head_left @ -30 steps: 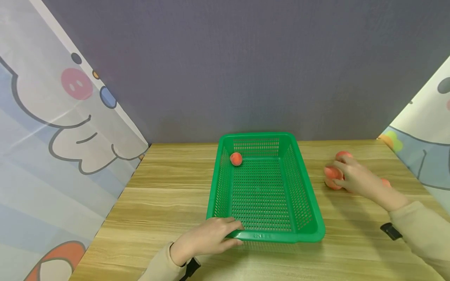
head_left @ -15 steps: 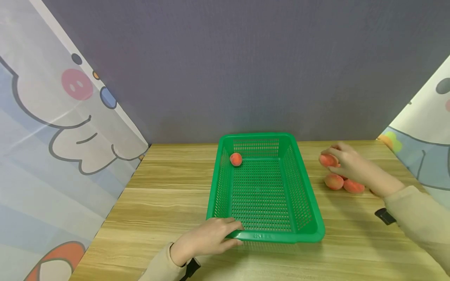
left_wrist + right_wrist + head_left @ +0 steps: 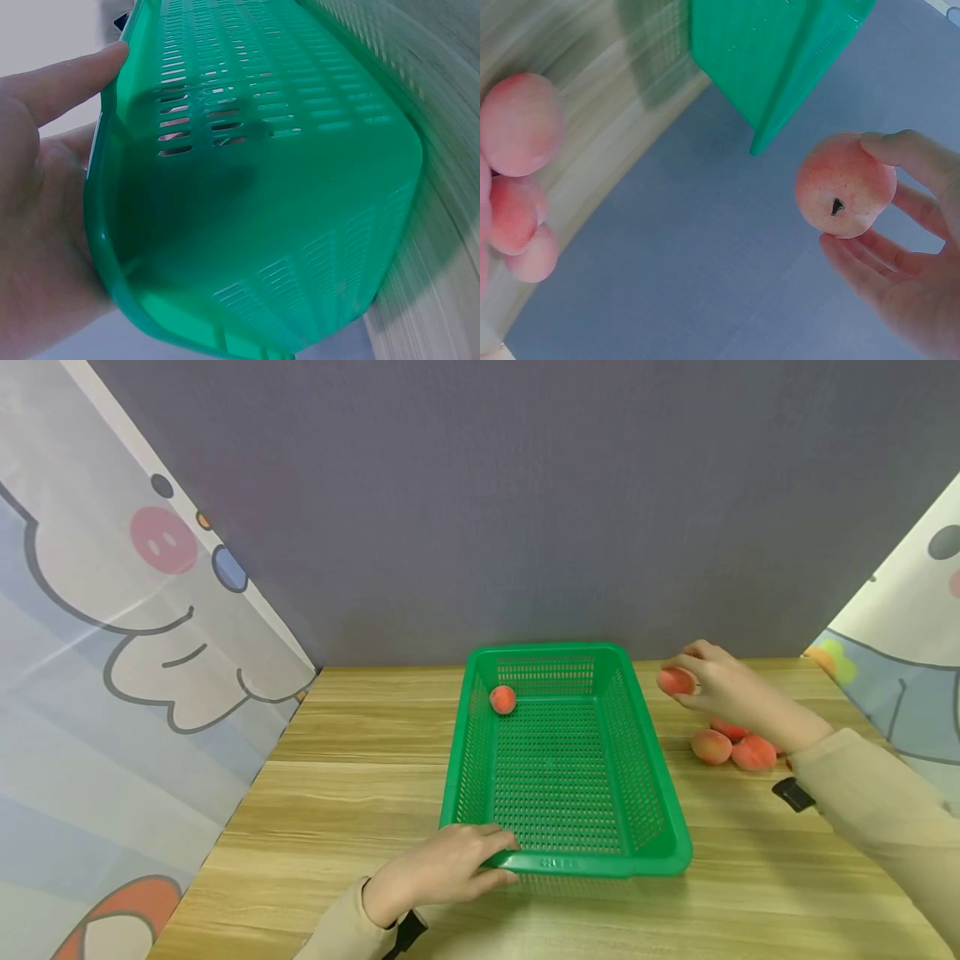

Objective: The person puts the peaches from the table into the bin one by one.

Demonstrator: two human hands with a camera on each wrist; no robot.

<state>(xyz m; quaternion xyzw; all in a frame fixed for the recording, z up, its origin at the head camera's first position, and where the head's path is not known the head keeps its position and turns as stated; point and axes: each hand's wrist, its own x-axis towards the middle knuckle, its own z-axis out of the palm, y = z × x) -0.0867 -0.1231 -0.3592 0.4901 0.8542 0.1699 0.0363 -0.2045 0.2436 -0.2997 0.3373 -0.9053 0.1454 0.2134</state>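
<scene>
Right hand fingers are curled round a peach, held above the surface just beside the green basket's far right corner. Embossed lettering on the near rim cannot be read — that rim is gripped by the left hand. One peach in the basket lies far-left; loose peaches rest below the wrist.

One pink-orange round peach on the wooden table was half hidden behind the right hand; the green perforated plastic basket was cropped in the left wrist view.
</scene>
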